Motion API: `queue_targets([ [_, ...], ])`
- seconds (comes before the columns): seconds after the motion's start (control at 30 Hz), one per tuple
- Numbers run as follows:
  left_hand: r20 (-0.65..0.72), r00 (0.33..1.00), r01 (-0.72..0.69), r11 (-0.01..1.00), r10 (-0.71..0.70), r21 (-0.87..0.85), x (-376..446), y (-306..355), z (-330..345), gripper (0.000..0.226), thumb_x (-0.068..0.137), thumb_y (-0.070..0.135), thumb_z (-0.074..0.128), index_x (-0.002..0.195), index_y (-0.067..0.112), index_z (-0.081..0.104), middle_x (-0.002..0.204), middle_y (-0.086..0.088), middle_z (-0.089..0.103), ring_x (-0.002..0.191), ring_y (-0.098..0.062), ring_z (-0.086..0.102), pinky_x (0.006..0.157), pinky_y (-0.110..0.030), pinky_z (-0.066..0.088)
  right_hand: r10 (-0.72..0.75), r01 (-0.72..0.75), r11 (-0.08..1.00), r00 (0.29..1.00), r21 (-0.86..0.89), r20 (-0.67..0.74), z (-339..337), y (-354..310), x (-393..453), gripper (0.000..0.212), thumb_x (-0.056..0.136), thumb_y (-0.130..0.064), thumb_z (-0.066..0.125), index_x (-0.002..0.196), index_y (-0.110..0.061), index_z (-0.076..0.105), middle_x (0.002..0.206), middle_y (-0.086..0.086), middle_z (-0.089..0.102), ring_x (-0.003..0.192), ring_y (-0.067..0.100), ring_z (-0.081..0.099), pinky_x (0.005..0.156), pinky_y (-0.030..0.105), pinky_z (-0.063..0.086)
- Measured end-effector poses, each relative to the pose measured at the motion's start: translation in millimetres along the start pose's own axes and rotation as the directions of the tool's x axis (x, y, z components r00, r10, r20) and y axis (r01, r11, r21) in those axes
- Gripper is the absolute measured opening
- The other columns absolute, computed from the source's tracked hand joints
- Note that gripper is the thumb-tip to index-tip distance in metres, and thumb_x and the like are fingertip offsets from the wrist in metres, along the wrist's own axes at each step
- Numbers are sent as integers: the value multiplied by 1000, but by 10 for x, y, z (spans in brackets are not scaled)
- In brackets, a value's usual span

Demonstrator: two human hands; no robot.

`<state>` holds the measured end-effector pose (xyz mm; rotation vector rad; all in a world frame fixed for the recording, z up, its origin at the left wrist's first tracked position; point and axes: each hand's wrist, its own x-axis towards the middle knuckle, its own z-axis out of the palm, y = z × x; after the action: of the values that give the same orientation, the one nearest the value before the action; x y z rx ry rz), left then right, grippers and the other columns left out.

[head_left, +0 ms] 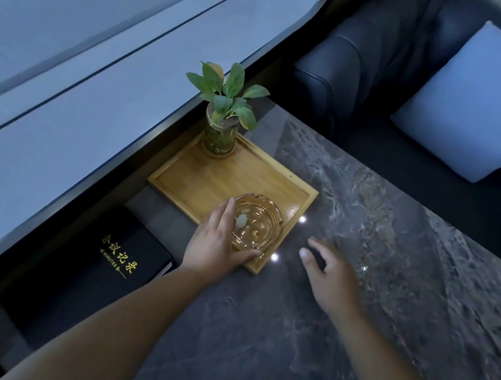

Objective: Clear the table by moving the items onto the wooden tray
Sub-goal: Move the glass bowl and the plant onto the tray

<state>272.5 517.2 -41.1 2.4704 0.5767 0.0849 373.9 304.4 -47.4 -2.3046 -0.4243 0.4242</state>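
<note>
One ashtray (256, 222) in left hand (217, 243), one vase (220, 134), one tray (211, 177)

glossy stone table (360, 273), wooden tray (211, 180) (matt), glass ashtray (255, 223)

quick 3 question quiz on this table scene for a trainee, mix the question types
1. True or false: the left hand grips the round amber glass ashtray.
2. Which item stands on the rectangular wooden tray's far corner? A) black notebook B) glass jar with a green plant C) cushion
3. Fill in: the right hand holds ____.

Key: 1 true; 2 B; 3 nothing, its fingers are spread over the dark stone table.
</note>
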Motion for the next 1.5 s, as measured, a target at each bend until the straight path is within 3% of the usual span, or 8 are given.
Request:
queue_targets([
  [0.17, -30, 1000, 11, 996, -8, 83, -11, 12, 70, 113, 66, 62, 71, 146, 3, 17, 146, -17, 35, 133, -34, 32, 112, -40, 22, -5, 5, 1000, 1000, -8, 0, 62, -9, 19, 39, 90, -37, 59, 123, -15, 63, 132, 1, 60, 126, 11, 47, 102, 23, 32],
  [0.33, -25, 999, -22, 981, 27, 193, -75, -58, 82, 111, 70, 75, 51, 147, 4, 13, 147, -16, 34, 136, -29, 28, 114, -34, 7, 4, -4, 1000, 1000, 17, 6, 53, 10, 55, 40, 90, -39, 57, 123, -18, 62, 131, -2, 60, 123, 7, 48, 94, 19, 33],
  [0.63, -26, 993, -100, 956, 111, 278, -213, -126, 47, 97, 80, 77, 33, 148, 10, 12, 148, -10, 34, 137, -23, 27, 117, -40, 5, 5, -5, 1000, 1000, -21, -10, 24, -15, 215, 40, 90, -41, 55, 123, -18, 62, 127, -3, 62, 104, 0, 51, 87, 19, 37],
  [0.8, -24, 999, -42, 969, 49, 243, -405, -169, 77, 86, 87, 59, 41, 148, 8, 9, 158, -15, 9, 146, -25, -2, 117, -46, 5, -54, 55, 991, 998, -124, 6, -2, -40, 239, 37, 92, -34, 55, 123, -14, 61, 127, 2, 61, 120, 17, 52, 100, 36, 43],
  [0.97, 79, 996, 0, 924, -33, 382, -763, -226, 206, 76, 88, 47, 35, 142, -6, 29, 152, -26, 19, 142, -37, 15, 114, -52, 19, -190, 174, 961, 980, -215, -58, -97, -180, 373, 28, 92, -22, 57, 115, -9, 66, 120, 4, 64, 114, 21, 57, 94, 36, 47],
  [1.1, 95, 994, 6, 907, -50, 422, -777, -244, 242, 74, 90, 49, 33, 139, -5, 36, 150, -26, 24, 141, -37, 17, 113, -50, 12, -384, 353, 885, 922, -302, -47, -76, -548, 748, 23, 89, -17, 61, 108, -7, 68, 113, 6, 66, 107, 23, 59, 88, 34, 49],
  [1.33, 81, 996, 7, 917, -42, 398, -761, -244, 238, 73, 83, 48, 44, 133, -6, 46, 146, -26, 34, 139, -37, 27, 108, -48, 19, -396, 420, 824, 907, -381, 143, 411, -1333, 1600, 54, 87, -43, 62, 128, -9, 53, 129, 8, 56, 117, 27, 54, 94, 42, 48],
  [1.5, 66, 997, 14, 923, -43, 384, -759, -265, 256, 75, 80, 48, 48, 132, -5, 47, 145, -25, 37, 137, -37, 31, 107, -47, 20, -297, 354, 832, 935, -427, 195, 798, -1555, 1865, 73, 74, -62, 66, 122, -8, 52, 116, 13, 63, 106, 31, 60, 82, 40, 53],
])
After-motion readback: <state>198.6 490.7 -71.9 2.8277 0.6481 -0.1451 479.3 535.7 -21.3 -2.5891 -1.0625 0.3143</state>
